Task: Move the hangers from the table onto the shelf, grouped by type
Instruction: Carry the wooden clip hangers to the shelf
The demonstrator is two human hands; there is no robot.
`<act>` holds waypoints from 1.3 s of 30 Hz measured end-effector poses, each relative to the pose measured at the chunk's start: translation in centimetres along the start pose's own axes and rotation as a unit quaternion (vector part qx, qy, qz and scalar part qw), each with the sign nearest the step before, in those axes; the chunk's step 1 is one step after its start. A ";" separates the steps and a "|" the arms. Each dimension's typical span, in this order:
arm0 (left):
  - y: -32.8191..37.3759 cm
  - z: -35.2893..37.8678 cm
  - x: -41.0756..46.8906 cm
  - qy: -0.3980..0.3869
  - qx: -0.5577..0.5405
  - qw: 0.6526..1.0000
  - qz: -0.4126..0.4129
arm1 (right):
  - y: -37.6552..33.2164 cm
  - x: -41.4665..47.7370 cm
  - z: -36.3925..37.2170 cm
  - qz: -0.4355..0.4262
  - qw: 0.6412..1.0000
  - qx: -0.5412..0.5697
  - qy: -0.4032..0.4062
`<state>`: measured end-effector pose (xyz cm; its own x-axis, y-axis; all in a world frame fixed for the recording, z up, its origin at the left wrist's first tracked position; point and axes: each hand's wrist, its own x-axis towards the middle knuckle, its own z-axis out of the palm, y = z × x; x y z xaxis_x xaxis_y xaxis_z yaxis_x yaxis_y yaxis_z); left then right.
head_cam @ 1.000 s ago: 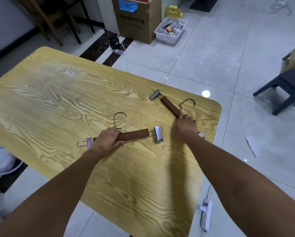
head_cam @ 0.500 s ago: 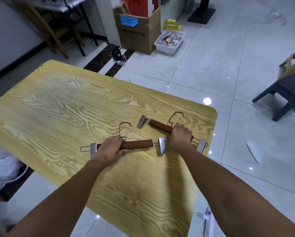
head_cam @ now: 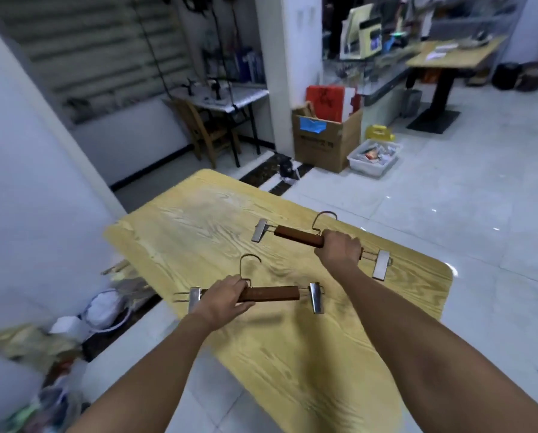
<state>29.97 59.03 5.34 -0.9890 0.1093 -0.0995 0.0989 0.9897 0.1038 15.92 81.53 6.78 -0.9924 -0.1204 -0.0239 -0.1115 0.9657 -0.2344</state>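
Two brown wooden clip hangers with metal hooks and steel clips are held above the yellow wood-grain table [head_cam: 199, 226]. My left hand [head_cam: 224, 296] grips the left end of the nearer hanger [head_cam: 271, 293], which lies roughly level. My right hand [head_cam: 339, 248] is closed around the bar of the farther hanger [head_cam: 297, 235], which slants down to the right. Both hooks point away from me. No shelf can be made out in this blurred view.
A cardboard box [head_cam: 327, 139] and a white bin [head_cam: 374, 157] stand on the tiled floor beyond the table. A wooden chair [head_cam: 205, 129] and small desk sit at the back left. Bags and clutter [head_cam: 58, 345] lie on the floor at my left. A white wall [head_cam: 27, 182] runs close on the left.
Both hangers have come up off the table in my hands. My head has tilted up, so the room behind the table now shows.
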 end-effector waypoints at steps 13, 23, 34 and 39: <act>-8.7 -9.7 -22.6 0.059 0.031 0.965 -0.253 | -22.5 -13.1 -7.0 -0.314 0.946 0.079 0.026; -7.9 -12.1 -43.4 0.114 0.019 0.893 -0.434 | -33.1 -29.5 -8.8 -0.469 0.871 0.144 -0.022; -0.5 -10.7 -65.5 0.114 -0.002 0.773 -0.624 | -40.1 -50.1 -9.1 -0.653 0.730 0.160 -0.121; 5.9 -9.1 -72.8 0.133 -0.021 0.703 -0.698 | -41.4 -58.8 -8.4 -0.730 0.651 0.146 -0.150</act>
<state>101.60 56.04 22.21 -0.1057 -0.9929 0.0546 -0.9868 0.1115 0.1177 78.46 50.55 26.05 0.2199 -0.9420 0.2537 -0.8662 -0.3081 -0.3934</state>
